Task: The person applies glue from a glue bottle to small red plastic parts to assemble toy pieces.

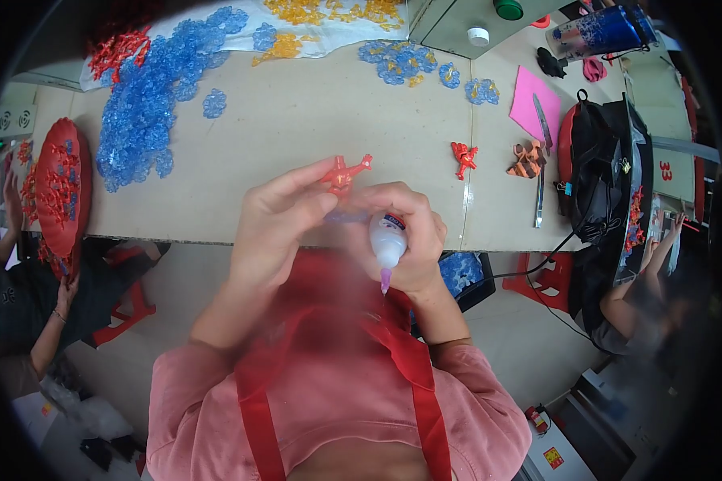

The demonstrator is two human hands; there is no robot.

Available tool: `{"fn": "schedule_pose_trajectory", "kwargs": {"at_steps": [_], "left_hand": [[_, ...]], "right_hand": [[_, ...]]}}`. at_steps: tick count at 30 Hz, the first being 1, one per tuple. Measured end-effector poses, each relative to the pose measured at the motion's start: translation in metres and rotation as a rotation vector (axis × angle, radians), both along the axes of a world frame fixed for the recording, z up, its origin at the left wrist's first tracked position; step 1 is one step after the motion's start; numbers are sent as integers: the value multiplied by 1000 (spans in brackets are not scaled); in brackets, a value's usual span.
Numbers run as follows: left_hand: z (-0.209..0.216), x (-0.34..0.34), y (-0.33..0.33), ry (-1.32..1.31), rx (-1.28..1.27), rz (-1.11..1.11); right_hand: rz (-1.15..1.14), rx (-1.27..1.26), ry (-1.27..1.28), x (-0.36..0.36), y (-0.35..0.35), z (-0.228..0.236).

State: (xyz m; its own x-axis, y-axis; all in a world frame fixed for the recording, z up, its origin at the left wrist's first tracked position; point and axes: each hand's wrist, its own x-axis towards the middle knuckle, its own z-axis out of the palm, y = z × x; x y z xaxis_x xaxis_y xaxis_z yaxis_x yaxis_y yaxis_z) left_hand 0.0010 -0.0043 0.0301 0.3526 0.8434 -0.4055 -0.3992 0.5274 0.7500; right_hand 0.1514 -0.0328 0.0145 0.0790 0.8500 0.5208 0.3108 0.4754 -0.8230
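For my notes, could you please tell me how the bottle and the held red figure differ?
The bottle is white with a purple nozzle; the figure is red. The bottle is smoothly rounded; the figure has a jutting limb. The right hand holds the bottle, the left hand the figure. Both are held.

There is one bottle (388, 240). There is one red toy (339, 181) up high and one more red toy (464, 159) alone on the surface (297, 112). The one red tray (66, 132) has lots of red toys, too many to count. The big blue heap (140, 112) and the yellow bits (369, 11) are too many to count too. One blue bit (214, 103) sits alone near the heap. I count one pink sheet (528, 94), one cup (606, 34), one green button (509, 9), one white knob (478, 36) and two red stools (130, 314).
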Motion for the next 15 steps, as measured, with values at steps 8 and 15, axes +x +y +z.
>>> {"fn": "schedule_pose_trajectory", "kwargs": {"at_steps": [8, 15], "left_hand": [[2, 1, -3, 54, 91, 14], [3, 6, -1, 55, 116, 0]], "right_hand": [[-11, 46, 8, -1, -4, -4], [-42, 140, -11, -1, -4, -15]]}}
